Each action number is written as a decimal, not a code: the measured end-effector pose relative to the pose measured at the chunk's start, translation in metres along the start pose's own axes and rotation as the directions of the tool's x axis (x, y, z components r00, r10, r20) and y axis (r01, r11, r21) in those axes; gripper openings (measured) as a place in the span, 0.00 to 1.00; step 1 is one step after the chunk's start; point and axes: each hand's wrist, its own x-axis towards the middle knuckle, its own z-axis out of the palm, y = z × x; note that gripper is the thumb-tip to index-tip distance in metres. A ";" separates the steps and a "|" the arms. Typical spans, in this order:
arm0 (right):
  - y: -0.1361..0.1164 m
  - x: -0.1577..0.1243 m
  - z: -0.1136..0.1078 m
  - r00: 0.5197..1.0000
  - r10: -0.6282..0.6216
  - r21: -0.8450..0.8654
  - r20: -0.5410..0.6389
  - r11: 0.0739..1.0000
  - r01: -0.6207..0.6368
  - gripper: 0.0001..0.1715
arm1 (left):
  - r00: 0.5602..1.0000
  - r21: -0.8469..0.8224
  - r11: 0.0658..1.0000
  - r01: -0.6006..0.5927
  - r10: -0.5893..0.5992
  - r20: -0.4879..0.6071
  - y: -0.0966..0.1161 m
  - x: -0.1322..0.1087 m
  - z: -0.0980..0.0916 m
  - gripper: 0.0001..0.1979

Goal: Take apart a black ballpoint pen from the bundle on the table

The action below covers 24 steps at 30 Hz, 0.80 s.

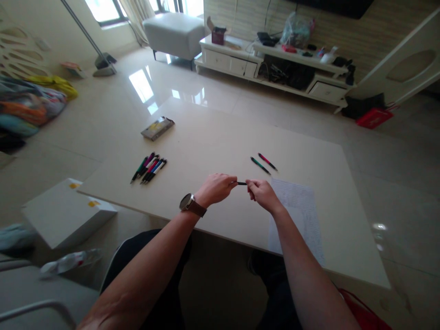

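Note:
Between my two hands runs a pen (242, 183), of which only a short black stretch shows. My left hand (217, 189), with a watch on its wrist, is closed on one end. Closed on the other end is my right hand (261, 194). Both are held over the near part of the white table (220, 137). Just beyond my right hand lie a green pen (260, 165) and a red pen (267, 162), side by side. A written sheet of paper (302, 211) lies partly under my right forearm. Several pens (150, 168) in mixed colours are grouped at the left.
A flat grey packet (158, 128) lies at the table's far left. Beside the table on the left stand a white box (68, 211) and a plastic bottle (74, 261). A low TV cabinet (230, 62) and a grey ottoman (174, 34) stand farther back.

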 end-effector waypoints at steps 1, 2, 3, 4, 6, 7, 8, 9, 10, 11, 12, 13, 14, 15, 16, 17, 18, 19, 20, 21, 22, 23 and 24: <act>0.000 0.000 -0.001 0.999 -0.037 0.013 -0.009 0.999 0.038 0.24 | 1.000 -0.003 1.000 0.008 -0.008 -0.001 -0.001 0.000 0.001 0.16; 0.000 0.001 -0.001 0.997 -0.071 0.042 -0.028 0.996 0.072 0.20 | 1.000 -0.009 1.000 0.014 -0.014 -0.004 -0.002 0.000 0.001 0.16; 0.000 0.001 -0.002 0.995 -0.092 0.074 -0.046 0.993 0.096 0.19 | 1.000 -0.016 1.000 0.019 -0.019 -0.008 -0.003 0.000 0.001 0.16; 0.000 0.002 -0.002 0.994 -0.096 0.103 -0.051 0.989 0.101 0.19 | 1.000 -0.022 1.000 0.018 -0.019 -0.011 -0.003 0.000 0.001 0.16; 0.000 0.003 -0.002 0.998 -0.052 0.153 -0.036 0.987 0.057 0.22 | 1.000 -0.026 1.000 0.017 -0.017 -0.009 -0.003 0.000 0.000 0.16; 0.000 0.003 -0.001 0.999 -0.024 0.174 -0.022 0.984 0.027 0.24 | 1.000 -0.023 1.000 0.018 -0.018 -0.002 -0.003 0.000 -0.001 0.16; 0.001 0.004 -0.001 1.000 -0.006 0.194 -0.015 0.981 0.008 0.27 | 1.000 -0.016 1.000 0.021 -0.021 0.006 -0.002 0.001 -0.001 0.16; 0.002 0.005 0.000 1.000 0.002 0.215 -0.018 0.977 0.002 0.29 | 1.000 -0.007 1.000 0.025 -0.025 0.013 -0.002 0.001 -0.002 0.16; 0.004 0.006 0.001 1.000 0.001 0.236 -0.030 0.972 0.006 0.29 | 0.999 0.005 1.000 0.030 -0.030 0.019 -0.001 0.001 -0.002 0.17; 0.006 0.008 0.002 0.999 -0.001 0.255 -0.046 0.967 0.012 0.29 | 0.999 0.018 0.999 0.038 -0.038 0.022 -0.001 0.001 -0.002 0.17; 0.008 0.009 0.003 0.998 0.003 0.271 -0.066 0.962 0.015 0.28 | 0.998 0.033 0.998 0.052 -0.052 0.024 -0.001 0.002 -0.001 0.17; 0.011 0.011 0.004 0.995 0.016 0.281 -0.095 0.960 0.011 0.28 | 0.997 0.047 0.996 0.072 -0.074 0.025 -0.002 0.002 0.000 0.17; 0.013 0.012 0.005 0.990 0.039 0.281 -0.134 0.960 0.000 0.27 | 0.994 0.058 0.993 0.100 -0.102 0.027 -0.002 0.002 0.000 0.17; 0.015 0.014 0.006 0.982 0.063 0.273 -0.175 0.962 -0.013 0.26 | 0.991 0.066 0.989 0.132 -0.134 0.030 -0.003 0.002 0.001 0.18; 0.017 0.014 0.008 0.973 0.082 0.261 -0.214 0.965 -0.024 0.25 | 0.986 0.070 0.984 0.164 -0.166 0.033 -0.004 0.002 0.002 0.18; 0.019 0.015 0.009 0.966 0.093 0.251 -0.242 0.968 -0.030 0.24 | 0.981 0.070 0.979 0.190 -0.193 0.036 -0.005 0.002 0.002 0.18; 0.020 0.015 0.010 0.962 0.095 0.244 -0.257 0.969 -0.031 0.22 | 0.977 0.068 0.976 0.207 -0.210 0.038 -0.006 0.002 0.003 0.18; 0.021 0.015 0.011 0.961 0.091 0.240 -0.260 0.970 -0.027 0.21 | 0.976 0.065 0.975 0.213 -0.216 0.042 -0.007 0.001 0.003 0.19; 0.021 0.015 0.012 0.964 0.085 0.240 -0.251 0.970 -0.023 0.20 | 0.976 0.061 0.976 0.209 -0.212 0.047 -0.007 0.001 0.003 0.19; 0.021 0.015 0.012 0.968 0.083 0.242 -0.235 0.970 -0.025 0.19 | 0.978 0.057 0.979 0.197 -0.200 0.056 -0.007 0.001 0.003 0.19; 0.022 0.015 0.012 0.972 0.087 0.238 -0.218 0.971 -0.034 0.19 | 0.980 0.051 0.982 0.183 -0.186 0.066 -0.007 0.000 0.003 0.19; 0.022 0.016 0.013 0.974 0.094 0.227 -0.205 0.973 -0.047 0.19 | 0.982 0.044 0.985 0.168 -0.171 0.076 -0.007 0.000 0.003 0.19; 0.022 0.016 0.013 0.975 0.105 0.213 -0.198 0.975 -0.062 0.19 | 0.984 0.035 0.988 0.153 -0.155 0.085 -0.007 0.000 0.003 0.19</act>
